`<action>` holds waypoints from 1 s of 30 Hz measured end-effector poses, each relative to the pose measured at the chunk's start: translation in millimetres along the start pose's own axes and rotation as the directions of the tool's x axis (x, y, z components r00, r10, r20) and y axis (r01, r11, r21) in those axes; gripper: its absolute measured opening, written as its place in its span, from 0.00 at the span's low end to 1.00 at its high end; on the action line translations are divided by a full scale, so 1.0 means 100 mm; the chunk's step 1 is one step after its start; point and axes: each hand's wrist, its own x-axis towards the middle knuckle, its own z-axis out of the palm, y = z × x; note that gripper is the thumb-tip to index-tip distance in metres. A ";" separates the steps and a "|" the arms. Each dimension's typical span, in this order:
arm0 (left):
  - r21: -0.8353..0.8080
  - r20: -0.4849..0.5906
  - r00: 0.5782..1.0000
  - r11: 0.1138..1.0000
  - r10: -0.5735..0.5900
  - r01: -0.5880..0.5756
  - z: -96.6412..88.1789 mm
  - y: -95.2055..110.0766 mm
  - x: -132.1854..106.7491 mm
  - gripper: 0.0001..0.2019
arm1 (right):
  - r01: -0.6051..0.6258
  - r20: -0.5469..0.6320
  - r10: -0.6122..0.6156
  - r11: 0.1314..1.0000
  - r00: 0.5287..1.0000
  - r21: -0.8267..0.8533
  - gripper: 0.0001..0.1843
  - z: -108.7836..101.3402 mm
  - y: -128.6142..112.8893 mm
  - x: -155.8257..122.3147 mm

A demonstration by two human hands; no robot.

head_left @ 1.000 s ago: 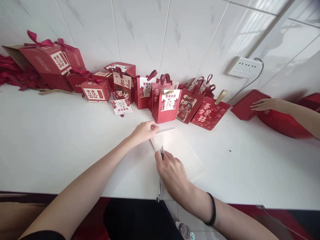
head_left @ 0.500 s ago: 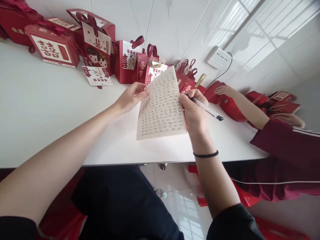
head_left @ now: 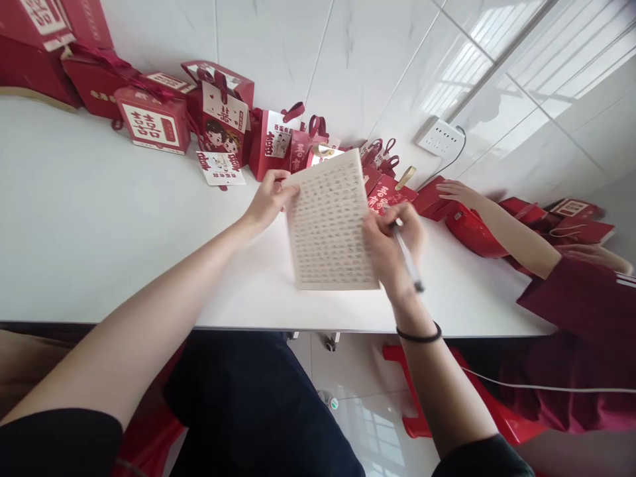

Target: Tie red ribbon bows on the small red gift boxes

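Note:
A sheet of paper [head_left: 330,228] covered in rows of small handwriting is held up above the white table [head_left: 149,245]. My left hand [head_left: 271,202] pinches its upper left corner between thumb and fingers. At the right edge, my right hand [head_left: 395,245] grips the paper and also keeps a clear pen [head_left: 406,255] with a dark cap end, tilted down to the right. The writing is blurred, too small to read. A black band circles my right wrist.
Red gift boxes [head_left: 154,122] and small bags line the wall behind. A power strip [head_left: 440,137] is mounted on the tiles. At the right, another person's hand [head_left: 462,193] reaches over a red box beside a shiny red bag [head_left: 472,232]. A red stool [head_left: 417,397] stands below.
The paper has turned more upright and squarer to me. My right hand has lowered slightly, and the pen now points more steeply downward. The whole view has shifted left.

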 end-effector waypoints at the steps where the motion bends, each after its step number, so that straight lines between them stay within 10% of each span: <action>1: 0.041 -0.009 0.999 0.998 -0.038 0.038 0.00 -0.01 0.00 0.17 | 0.151 -0.032 -0.157 0.978 0.987 -0.147 0.14 -0.05 -0.04 -0.07; 4: 0.158 -0.012 0.989 0.976 -0.148 0.149 -0.04 -0.04 0.00 0.14 | 0.555 0.341 -0.444 0.731 0.828 -0.396 0.09 -0.10 -0.10 -0.43; 8: 0.361 0.206 0.940 0.914 -0.270 0.184 -0.12 -0.08 0.00 0.17 | 0.694 0.706 -0.244 0.550 0.665 -0.464 0.10 0.04 -0.07 -0.90; 11: 0.527 0.499 0.809 0.850 -0.309 -0.001 -0.16 -0.06 -0.03 0.16 | 0.483 0.689 -0.090 0.778 0.719 -0.402 0.16 0.13 -0.05 -0.85; 14: 0.598 0.658 0.657 0.785 -0.367 -0.160 -0.17 -0.04 -0.07 0.15 | -0.041 0.646 0.090 0.995 0.758 -0.091 0.20 0.22 0.03 -0.50; 18: 0.624 0.696 0.644 0.710 -0.317 -0.325 -0.18 -0.06 -0.13 0.10 | -0.459 0.733 0.174 0.864 0.658 0.207 0.26 0.51 0.33 -0.18; 24: 0.644 0.694 0.658 0.661 -0.292 -0.385 -0.19 -0.14 -0.11 0.13 | -0.614 0.700 0.290 0.744 0.652 0.265 0.19 0.72 0.65 -0.29; 30: 0.652 0.670 0.664 0.691 -0.332 -0.313 -0.18 -0.15 -0.09 0.14 | -0.388 0.524 0.266 0.912 0.809 0.135 0.22 0.70 0.58 -0.27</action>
